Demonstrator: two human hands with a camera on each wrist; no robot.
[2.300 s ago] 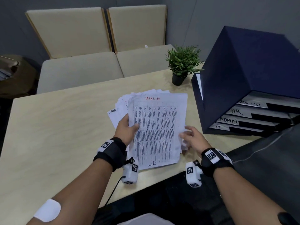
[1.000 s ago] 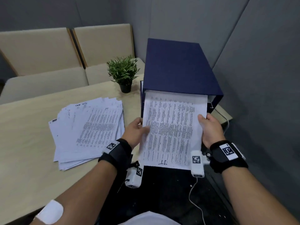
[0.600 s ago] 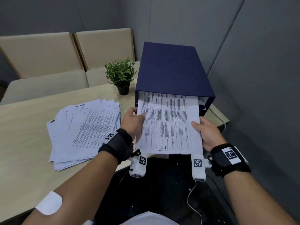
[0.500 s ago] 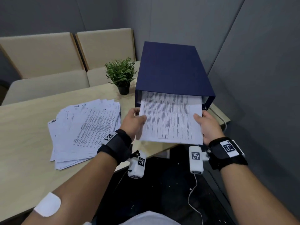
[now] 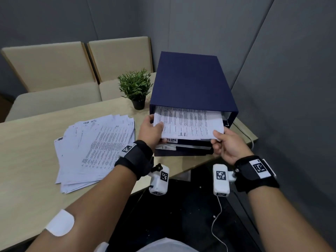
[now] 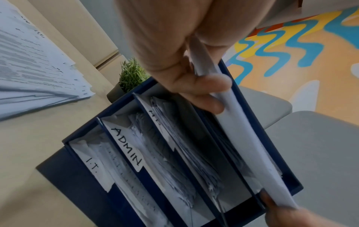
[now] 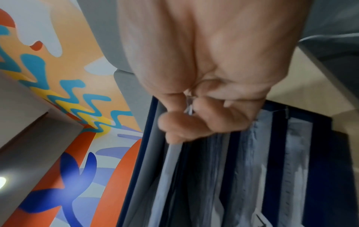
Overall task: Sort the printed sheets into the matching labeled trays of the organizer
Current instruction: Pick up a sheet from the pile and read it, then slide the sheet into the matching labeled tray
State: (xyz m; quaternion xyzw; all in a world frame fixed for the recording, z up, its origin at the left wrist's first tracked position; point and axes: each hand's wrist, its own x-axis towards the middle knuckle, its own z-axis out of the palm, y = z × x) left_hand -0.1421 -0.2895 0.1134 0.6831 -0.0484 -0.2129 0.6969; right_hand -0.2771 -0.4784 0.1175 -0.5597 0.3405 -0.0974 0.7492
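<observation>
- Right now we hold one printed sheet by its near corners: our left hand pinches the near-left corner, thumb on top and fingers curled under, and our right hand pinches the near-right corner the same way.
- Its far end is already inside the top slot of the blue organizer, which stands at the right end of the table; the near end, handwritten "IT", hangs out above the ADMIN tray and the I.T. tray.
- Judging by that mark, it seems to belong in the bottom tray, not the top slot.
- As for handling, a single sheet is very light, limp and easily creased; the left wrist view shows it bowing between the hands.
- We would keep both corners taut so the leading edge stays flat and does not catch on papers already lying in the trays.
- Pushed from one side only, it would likely buckle or skew.
- The unsorted stack lies fanned out on the table, left of the organizer, near the potted plant.
</observation>
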